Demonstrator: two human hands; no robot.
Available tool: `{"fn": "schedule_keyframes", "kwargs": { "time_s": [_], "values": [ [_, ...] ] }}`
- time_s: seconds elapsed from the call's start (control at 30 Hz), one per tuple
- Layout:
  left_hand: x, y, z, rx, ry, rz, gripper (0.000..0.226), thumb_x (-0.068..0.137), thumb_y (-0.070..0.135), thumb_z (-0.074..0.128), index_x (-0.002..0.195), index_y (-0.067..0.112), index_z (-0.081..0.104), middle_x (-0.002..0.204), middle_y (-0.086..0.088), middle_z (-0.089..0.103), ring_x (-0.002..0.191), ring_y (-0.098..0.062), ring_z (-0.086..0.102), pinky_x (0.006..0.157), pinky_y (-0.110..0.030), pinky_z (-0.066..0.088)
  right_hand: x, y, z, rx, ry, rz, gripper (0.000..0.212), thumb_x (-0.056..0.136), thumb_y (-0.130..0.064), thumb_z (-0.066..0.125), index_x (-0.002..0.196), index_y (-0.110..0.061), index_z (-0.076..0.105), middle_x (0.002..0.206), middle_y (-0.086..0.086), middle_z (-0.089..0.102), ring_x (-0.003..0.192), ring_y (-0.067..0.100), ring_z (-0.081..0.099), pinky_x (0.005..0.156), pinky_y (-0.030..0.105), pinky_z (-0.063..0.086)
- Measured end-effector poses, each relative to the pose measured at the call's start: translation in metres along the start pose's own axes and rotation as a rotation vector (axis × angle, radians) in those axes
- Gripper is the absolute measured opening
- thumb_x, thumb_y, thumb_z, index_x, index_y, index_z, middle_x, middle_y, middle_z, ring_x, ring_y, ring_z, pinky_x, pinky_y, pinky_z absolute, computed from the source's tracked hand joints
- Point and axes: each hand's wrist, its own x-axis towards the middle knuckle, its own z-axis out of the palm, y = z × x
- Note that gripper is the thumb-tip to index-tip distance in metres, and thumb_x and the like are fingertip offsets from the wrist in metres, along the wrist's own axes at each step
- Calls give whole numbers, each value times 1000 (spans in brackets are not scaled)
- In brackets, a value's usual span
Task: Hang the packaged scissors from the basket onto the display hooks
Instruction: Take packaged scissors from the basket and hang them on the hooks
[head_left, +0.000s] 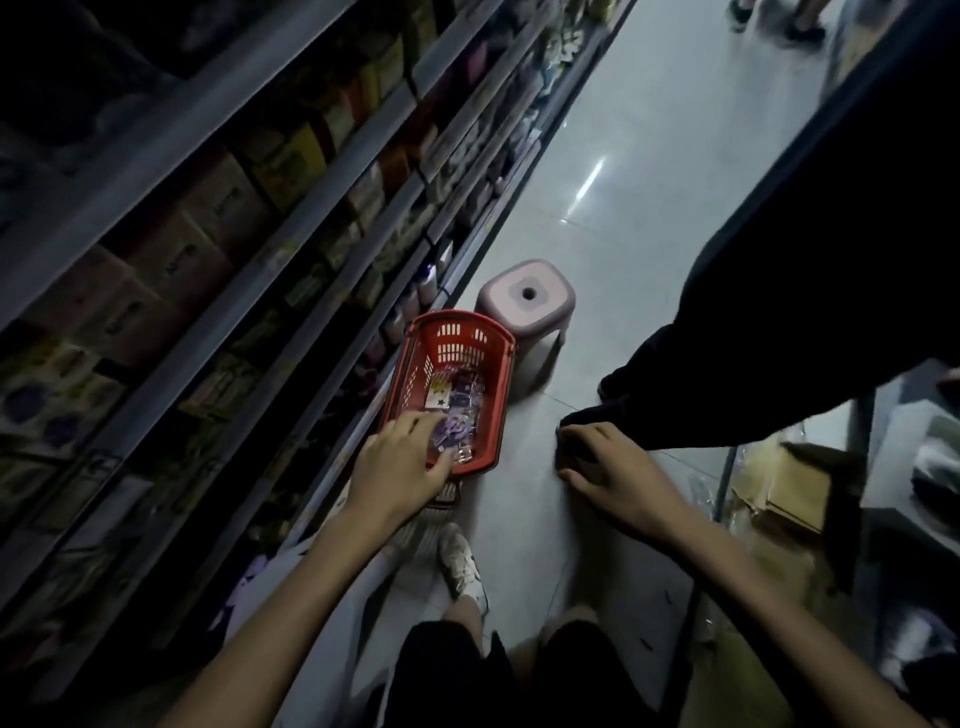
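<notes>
A red plastic basket (498, 374) stands on the floor beside the shelving, with several packaged scissors (457, 410) lying in its bottom. My left hand (400, 462) reaches over the near rim into the basket, fingers spread above a purple pack (449, 434); whether it grips the pack is hidden by the hand itself. My right hand (618, 467) hovers over the floor to the right of the basket, fingers loosely curled and holding nothing. No display hooks are plainly visible in this dim view.
Shelves of boxed goods (218, 223) run along the left. A pink stool (524, 301) stands just beyond the basket. Another person's dark-trousered legs (753, 322) stand right of the aisle. Cardboard and packaging (789, 478) lie at the right. My own foot (462, 561) is below the basket.
</notes>
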Motion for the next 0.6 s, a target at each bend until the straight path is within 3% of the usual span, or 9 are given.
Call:
{"fn": "schedule_keyframes", "kwargs": {
  "time_s": [0.17, 0.43, 0.6],
  "values": [
    [35, -37, 6, 10, -44, -100, 54, 92, 45, 62, 141, 23, 55, 133, 1, 60, 118, -27, 61, 94, -43, 48, 68, -17, -4, -77, -84, -31, 58, 92, -43, 64, 144, -22, 49, 140, 4, 54, 128, 25, 53, 102, 40, 48],
    [96, -85, 42, 58, -136, -220, 54, 94, 46, 58, 142, 23, 53, 134, -1, 58, 120, -27, 59, 95, -43, 48, 202, -9, 14, -115, -193, -98, 57, 93, -36, 66, 144, -17, 49, 136, 13, 56, 122, 32, 56, 97, 40, 48],
    [144, -107, 90, 69, -198, -283, 54, 95, 44, 58, 143, 22, 50, 134, -3, 58, 120, -28, 59, 92, -43, 50, 298, 22, 65, -90, -302, -77, 52, 88, -36, 66, 133, -14, 53, 127, 17, 59, 117, 37, 57, 94, 46, 51]
  ]
}}
